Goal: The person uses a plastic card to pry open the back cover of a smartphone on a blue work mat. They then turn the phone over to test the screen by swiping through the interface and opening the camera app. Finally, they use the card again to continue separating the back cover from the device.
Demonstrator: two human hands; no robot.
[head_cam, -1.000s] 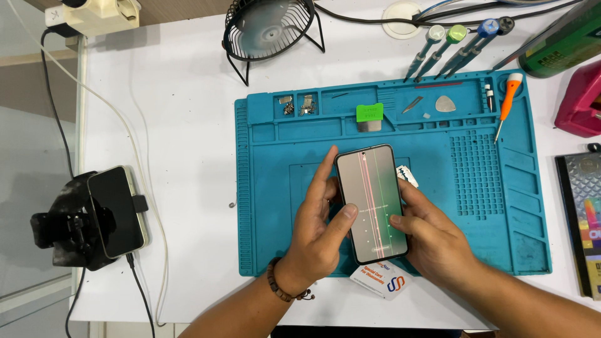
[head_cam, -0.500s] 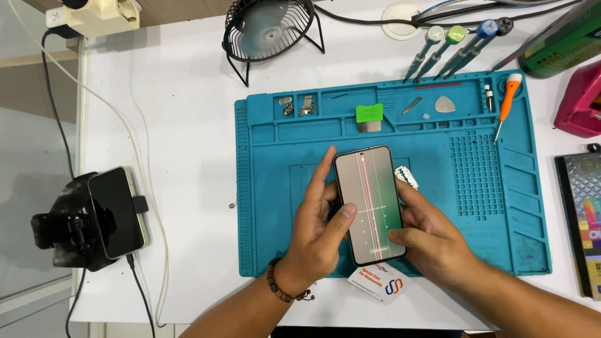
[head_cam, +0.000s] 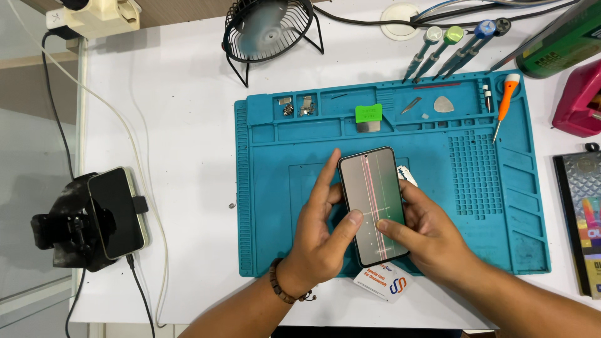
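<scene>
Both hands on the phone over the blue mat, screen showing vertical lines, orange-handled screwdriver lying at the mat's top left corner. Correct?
Not quite. The head view shows the orange-handled screwdriver at the top right corner of the blue mat, not the top left. The rest holds: left hand and right hand both hold the phone, whose screen shows vertical lines.

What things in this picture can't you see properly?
Head view only:
- Phone: lower edges covered by the left hand and right hand.
- White piece beside the phone: mostly behind it.
- Small card: partly under the wrists.
- Metal bits in the blue mat trays: too small to identify.
- Pink box: cut off by the right edge.
</scene>
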